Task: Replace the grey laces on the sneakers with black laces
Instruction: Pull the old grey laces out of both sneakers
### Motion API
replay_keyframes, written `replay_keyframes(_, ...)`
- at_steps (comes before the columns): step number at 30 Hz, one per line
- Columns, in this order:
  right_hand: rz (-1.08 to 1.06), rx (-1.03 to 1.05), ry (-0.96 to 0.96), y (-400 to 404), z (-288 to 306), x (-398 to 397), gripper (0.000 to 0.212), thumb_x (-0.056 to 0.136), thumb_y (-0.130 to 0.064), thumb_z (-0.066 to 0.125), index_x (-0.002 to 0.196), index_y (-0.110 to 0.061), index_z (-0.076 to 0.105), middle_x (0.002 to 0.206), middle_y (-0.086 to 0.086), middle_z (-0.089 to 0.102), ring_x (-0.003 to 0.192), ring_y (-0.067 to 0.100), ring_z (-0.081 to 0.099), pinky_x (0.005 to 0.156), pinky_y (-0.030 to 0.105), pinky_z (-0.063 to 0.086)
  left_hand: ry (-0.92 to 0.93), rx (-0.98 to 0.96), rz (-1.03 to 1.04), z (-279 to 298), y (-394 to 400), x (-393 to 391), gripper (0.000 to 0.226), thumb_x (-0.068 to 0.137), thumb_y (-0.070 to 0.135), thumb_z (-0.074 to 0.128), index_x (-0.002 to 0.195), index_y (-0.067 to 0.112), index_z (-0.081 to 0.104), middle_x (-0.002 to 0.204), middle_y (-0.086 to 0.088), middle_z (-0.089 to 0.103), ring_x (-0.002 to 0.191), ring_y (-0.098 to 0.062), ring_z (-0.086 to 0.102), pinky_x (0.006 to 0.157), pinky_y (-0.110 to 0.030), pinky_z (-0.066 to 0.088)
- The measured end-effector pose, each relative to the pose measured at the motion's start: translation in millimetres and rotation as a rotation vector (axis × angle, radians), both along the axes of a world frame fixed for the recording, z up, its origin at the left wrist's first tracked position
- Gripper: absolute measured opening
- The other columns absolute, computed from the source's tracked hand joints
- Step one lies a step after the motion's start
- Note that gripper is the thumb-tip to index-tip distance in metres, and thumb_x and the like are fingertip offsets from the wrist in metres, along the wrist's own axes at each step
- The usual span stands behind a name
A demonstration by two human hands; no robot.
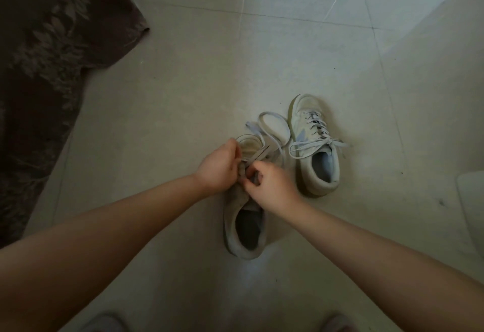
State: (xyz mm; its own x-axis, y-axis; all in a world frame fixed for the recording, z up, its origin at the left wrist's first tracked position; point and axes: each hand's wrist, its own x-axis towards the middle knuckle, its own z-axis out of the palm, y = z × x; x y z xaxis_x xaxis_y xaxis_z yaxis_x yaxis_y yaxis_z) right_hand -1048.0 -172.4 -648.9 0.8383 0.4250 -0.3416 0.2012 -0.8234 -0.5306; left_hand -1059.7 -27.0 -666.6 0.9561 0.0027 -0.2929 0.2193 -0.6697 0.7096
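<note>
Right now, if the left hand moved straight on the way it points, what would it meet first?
Probably the loose grey lace looped beyond the near sneaker's toe; the left hand points up-right, though depth is unclear.

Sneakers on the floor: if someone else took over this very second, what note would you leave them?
Left hand and right hand: both pinch the grey lace over the near sneaker, fingers curled.
Far sneaker stands beside it on the tiled floor, laced and tied in a bow.
Done: near sneaker's lace partly pulled loose.
Left: strip both grey laces, thread black ones; no loose black laces in view.
</note>
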Motion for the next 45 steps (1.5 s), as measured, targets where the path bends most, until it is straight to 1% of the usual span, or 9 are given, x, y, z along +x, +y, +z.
replay_keyframes(5,-0.157,0.164,0.087,0.0,-9.9,-8.6,0.012,0.082,-0.023,0.067,0.083,-0.024,0.055,0.058,-0.009,0.039,0.054,0.006,0.038,0.053,0.028,0.032,0.344,-0.441,0.195,10.5,13.2,19.5,0.024,0.094,0.005,0.051,0.114,0.011,0.039,0.079,-0.004,0.052,0.068,-0.01,0.048,0.058,-0.015,0.042)
replay_keyframes(9,-0.168,0.156,0.128,0.8,-9.7,-5.0,0.017,0.082,-0.024,0.067,0.074,-0.026,0.053,0.056,-0.01,0.041,0.053,0.007,0.04,0.055,0.027,0.035,0.532,-0.639,0.272,23.3,14.0,35.2,0.011,0.096,0.004,0.047,0.089,0.013,0.05,0.071,-0.005,0.048,0.059,-0.011,0.045,0.057,-0.02,0.043)
replay_keyframes(15,-0.141,0.082,0.193,1.4,-1.6,5.9,0.015,0.083,-0.027,0.066,0.074,-0.024,0.054,0.058,-0.009,0.046,0.055,0.005,0.043,0.052,0.025,0.032,-0.013,-0.256,0.259,8.9,4.2,9.6,0.025,0.083,0.032,0.07,0.085,0.009,0.061,0.072,-0.001,0.059,0.064,-0.01,0.052,0.058,-0.022,0.043)
replay_keyframes(29,0.005,-0.046,0.118,9.7,0.5,3.6,0.015,0.09,-0.03,0.057,0.078,-0.021,0.052,0.068,-0.006,0.047,0.064,0.014,0.046,0.055,0.027,0.031,-0.347,0.471,0.003,6.3,29.9,18.5,0.011,0.088,0.017,0.054,0.089,0.008,0.06,0.093,-0.012,0.058,0.077,-0.034,0.059,0.063,-0.038,0.044)
replay_keyframes(31,0.009,-0.058,0.114,12.2,2.7,5.5,0.015,0.089,-0.029,0.058,0.078,-0.021,0.053,0.068,-0.005,0.049,0.065,0.015,0.05,0.054,0.027,0.034,-0.336,0.413,0.031,5.2,26.2,17.2,0.013,0.09,0.021,0.053,0.092,0.01,0.059,0.093,-0.009,0.059,0.078,-0.031,0.059,0.062,-0.037,0.047)
replay_keyframes(35,-0.048,-0.018,0.153,11.9,3.2,7.0,0.015,0.086,-0.028,0.061,0.077,-0.018,0.056,0.064,-0.005,0.05,0.066,0.018,0.053,0.063,0.033,0.045,0.076,0.088,0.411,1.8,12.4,9.2,0.028,0.089,0.044,0.054,0.085,0.017,0.052,0.075,0.005,0.055,0.073,-0.018,0.054,0.065,-0.029,0.044)
replay_keyframes(37,-0.074,0.005,0.171,10.9,3.5,6.0,0.016,0.085,-0.027,0.062,0.073,-0.019,0.055,0.061,-0.006,0.05,0.064,0.017,0.052,0.065,0.035,0.047,0.12,0.094,0.357,-3.2,10.3,2.2,0.028,0.087,0.045,0.057,0.079,0.018,0.052,0.071,0.005,0.054,0.072,-0.02,0.056,0.065,-0.029,0.044)
replay_keyframes(41,-0.081,-0.007,0.181,12.2,3.5,5.9,0.018,0.086,-0.025,0.061,0.071,-0.019,0.054,0.062,-0.005,0.052,0.066,0.017,0.054,0.067,0.036,0.048,0.06,0.125,0.188,-4.3,0.7,-11.2,0.023,0.093,0.029,0.053,0.073,0.018,0.047,0.067,0.002,0.049,0.077,-0.029,0.058,0.06,-0.028,0.035)
replay_keyframes(45,-0.016,-0.068,0.128,11.9,2.2,1.3,0.019,0.089,-0.028,0.056,0.075,-0.017,0.051,0.073,0.001,0.053,0.071,0.021,0.054,0.061,0.031,0.041,-0.146,0.365,0.164,2.8,11.2,-4.3,0.018,0.096,0.027,0.044,0.09,0.014,0.055,0.094,-0.007,0.056,0.085,-0.029,0.057,0.06,-0.03,0.036)
